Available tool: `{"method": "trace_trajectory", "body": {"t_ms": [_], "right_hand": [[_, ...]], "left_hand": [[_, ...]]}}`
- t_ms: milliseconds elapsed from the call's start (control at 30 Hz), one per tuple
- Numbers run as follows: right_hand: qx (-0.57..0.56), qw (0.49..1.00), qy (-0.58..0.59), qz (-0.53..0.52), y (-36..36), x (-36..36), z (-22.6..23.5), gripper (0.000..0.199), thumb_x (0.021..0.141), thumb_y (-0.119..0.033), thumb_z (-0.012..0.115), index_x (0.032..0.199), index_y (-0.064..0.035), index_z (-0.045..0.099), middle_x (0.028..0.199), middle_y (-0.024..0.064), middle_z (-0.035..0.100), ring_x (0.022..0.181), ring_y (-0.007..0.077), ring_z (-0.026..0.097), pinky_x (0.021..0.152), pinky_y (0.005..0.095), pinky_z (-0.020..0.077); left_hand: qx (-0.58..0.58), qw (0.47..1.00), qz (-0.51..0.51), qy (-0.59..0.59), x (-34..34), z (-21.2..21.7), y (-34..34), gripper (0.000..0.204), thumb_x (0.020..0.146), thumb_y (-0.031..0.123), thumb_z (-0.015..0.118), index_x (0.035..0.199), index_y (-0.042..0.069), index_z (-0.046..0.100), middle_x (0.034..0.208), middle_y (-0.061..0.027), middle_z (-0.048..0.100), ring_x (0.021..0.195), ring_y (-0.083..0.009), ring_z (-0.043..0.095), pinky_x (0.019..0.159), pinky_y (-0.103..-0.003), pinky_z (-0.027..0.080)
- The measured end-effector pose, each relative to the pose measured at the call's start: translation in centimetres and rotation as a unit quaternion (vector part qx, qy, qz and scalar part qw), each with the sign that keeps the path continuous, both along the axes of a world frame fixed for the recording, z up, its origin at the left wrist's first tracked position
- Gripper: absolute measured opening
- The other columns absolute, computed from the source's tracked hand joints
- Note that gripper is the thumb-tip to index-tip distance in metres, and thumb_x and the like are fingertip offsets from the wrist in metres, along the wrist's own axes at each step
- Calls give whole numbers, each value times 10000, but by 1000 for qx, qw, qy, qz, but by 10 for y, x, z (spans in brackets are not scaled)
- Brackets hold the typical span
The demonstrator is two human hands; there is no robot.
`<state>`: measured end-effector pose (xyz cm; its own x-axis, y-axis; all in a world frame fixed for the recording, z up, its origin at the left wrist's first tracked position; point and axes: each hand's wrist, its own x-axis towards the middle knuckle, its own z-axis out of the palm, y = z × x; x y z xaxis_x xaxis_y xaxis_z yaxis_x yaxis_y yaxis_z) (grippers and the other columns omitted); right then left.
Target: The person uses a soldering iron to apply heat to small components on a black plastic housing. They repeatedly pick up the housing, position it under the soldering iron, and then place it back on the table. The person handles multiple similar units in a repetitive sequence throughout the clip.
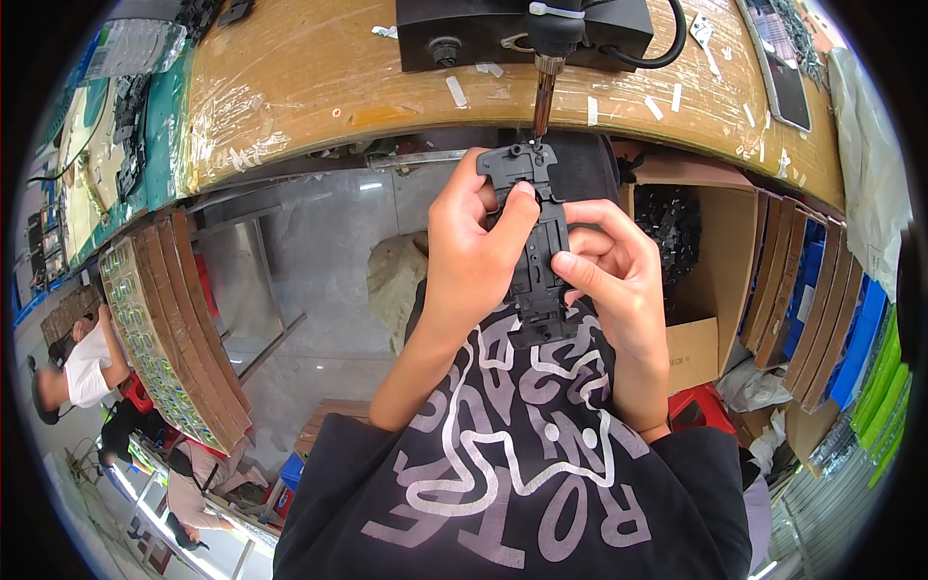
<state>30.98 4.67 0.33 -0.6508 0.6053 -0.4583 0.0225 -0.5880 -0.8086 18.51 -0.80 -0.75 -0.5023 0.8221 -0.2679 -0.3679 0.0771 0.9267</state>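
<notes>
The black plastic part (537, 256) is pinched by the left hand (472, 242) and right hand (621, 275), its length pointing deskward, its far end, nearer the left, beneath the tool (544, 92), contact being unclear.

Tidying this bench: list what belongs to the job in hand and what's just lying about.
Job in hand:
black plastic part, in left hand and right hand
metal-tipped tool at its far end
black parts in cardboard box, probably

Apparently just lying about:
phone
white scraps
</notes>
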Motion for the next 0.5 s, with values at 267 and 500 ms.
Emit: {"method": "trace_trajectory", "body": {"t_ms": [267, 500], "right_hand": [[23, 1000, -13, -1, 0, 2, -4, 276, 737, -20, 594, 990, 32, 495, 710, 45, 571, 570, 61, 524, 446, 170, 419], [54, 985, -133, -99, 8, 42, -34, 292, 715, -54, 626, 978, 6, 515, 663, -2, 537, 510, 42, 476, 420, 165, 386]], "left_hand": [[0, 999, -10, 32, 1, -8, 0, 106, 810, 63, 495, 886, -4, 461, 762, -29, 550, 672, -60, 498, 587, -208, 414], [-151, 970, -77, 177, -16, -7, -21, 240, 785, 197, 579, 921, 9, 519, 515, -51, 479, 446, -82, 450, 435, -227, 368]]}}
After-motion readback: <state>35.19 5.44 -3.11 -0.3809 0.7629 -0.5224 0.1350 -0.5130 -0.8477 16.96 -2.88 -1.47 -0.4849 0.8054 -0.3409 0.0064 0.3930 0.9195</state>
